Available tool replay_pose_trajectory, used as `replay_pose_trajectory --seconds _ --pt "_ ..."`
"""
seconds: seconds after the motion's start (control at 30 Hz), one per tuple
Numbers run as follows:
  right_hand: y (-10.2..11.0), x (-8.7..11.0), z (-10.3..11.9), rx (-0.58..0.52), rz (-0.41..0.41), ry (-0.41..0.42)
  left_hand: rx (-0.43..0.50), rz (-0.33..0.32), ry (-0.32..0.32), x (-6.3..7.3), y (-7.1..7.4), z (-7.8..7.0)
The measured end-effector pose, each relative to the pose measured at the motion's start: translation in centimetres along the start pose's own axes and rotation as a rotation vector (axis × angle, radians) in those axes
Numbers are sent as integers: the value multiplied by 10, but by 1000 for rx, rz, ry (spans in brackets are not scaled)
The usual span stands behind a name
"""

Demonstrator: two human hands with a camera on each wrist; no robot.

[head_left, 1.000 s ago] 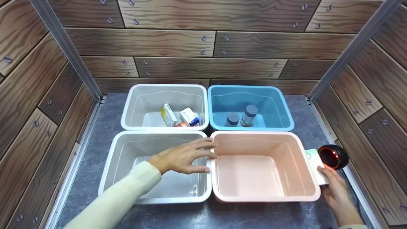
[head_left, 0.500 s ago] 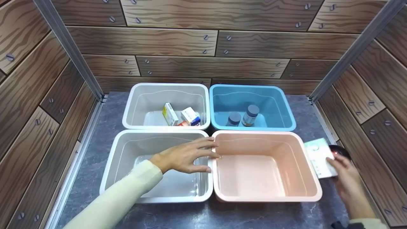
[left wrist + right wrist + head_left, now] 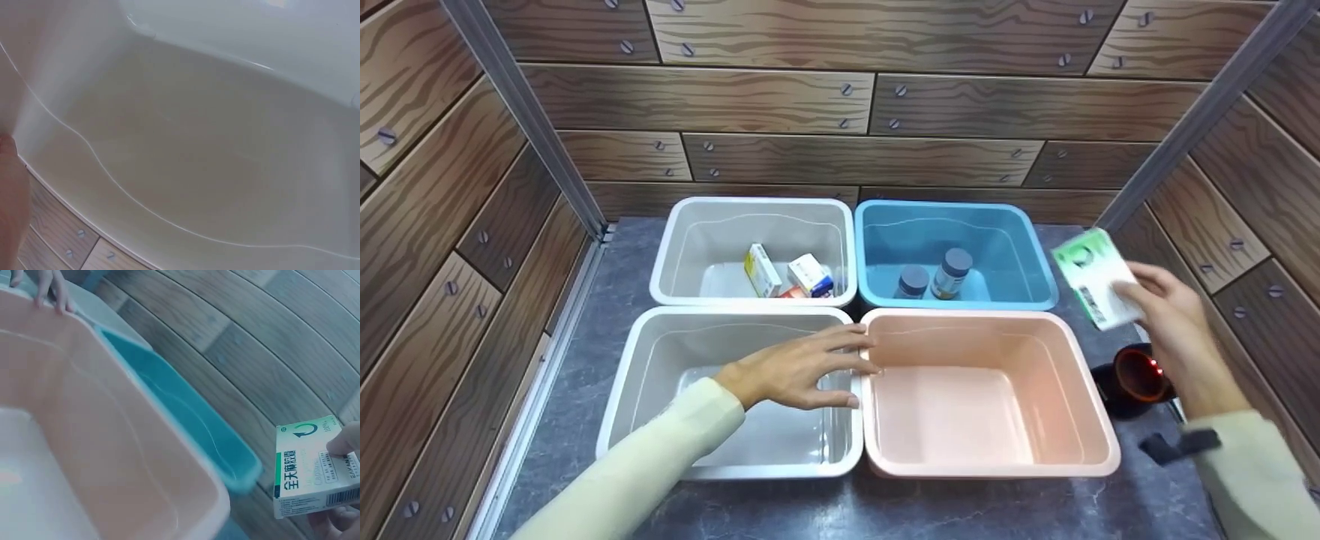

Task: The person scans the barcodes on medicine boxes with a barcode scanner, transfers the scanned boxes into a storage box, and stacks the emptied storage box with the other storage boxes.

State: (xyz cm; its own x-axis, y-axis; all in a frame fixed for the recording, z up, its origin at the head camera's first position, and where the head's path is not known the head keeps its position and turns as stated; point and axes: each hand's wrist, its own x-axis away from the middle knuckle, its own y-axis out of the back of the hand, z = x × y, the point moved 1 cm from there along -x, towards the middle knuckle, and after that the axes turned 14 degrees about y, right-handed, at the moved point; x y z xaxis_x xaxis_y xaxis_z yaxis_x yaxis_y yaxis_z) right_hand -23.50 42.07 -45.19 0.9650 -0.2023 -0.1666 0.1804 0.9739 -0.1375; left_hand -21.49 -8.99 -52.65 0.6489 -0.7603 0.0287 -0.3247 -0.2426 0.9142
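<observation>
My right hand (image 3: 1177, 322) pinches a white and green medicine box (image 3: 1095, 281), thumb on its printed face. The box is held up in the air, right of the blue bin (image 3: 1039, 262). In the right wrist view the capsule box (image 3: 312, 467) shows green trim and Chinese lettering, with fingers beneath it. My left hand (image 3: 795, 371) reaches over the front grey bin (image 3: 619, 397), its fingers spread and fairly straight. Those fingertips rest at the rims where that bin meets the pink bin (image 3: 1099, 397).
Several small medicine boxes (image 3: 810, 274) lie in the back grey bin (image 3: 660, 255). Two dark-capped bottles (image 3: 950, 274) stand in the blue bin. A black scanner (image 3: 1136, 379) with red lights sits right of the pink bin, below my right forearm. Wood-patterned walls (image 3: 780, 105) enclose the table.
My right hand has lifted the medicine box away from the scanner, moving up and farther back. More of the scanner now shows. The left hand has stayed in place.
</observation>
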Motion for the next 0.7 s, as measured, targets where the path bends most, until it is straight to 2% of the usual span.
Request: replay_pose_trajectory --seconds 0.1,0.37,0.7 --pt "-32 -14 1 41 81 33 6 -3 -3 0 -1 1" --pt "-126 -44 2 352 332 86 4 -3 -7 -1 1 0" --pt "-242 -65 -3 421 469 46 -13 -32 -26 -1 -1 1"
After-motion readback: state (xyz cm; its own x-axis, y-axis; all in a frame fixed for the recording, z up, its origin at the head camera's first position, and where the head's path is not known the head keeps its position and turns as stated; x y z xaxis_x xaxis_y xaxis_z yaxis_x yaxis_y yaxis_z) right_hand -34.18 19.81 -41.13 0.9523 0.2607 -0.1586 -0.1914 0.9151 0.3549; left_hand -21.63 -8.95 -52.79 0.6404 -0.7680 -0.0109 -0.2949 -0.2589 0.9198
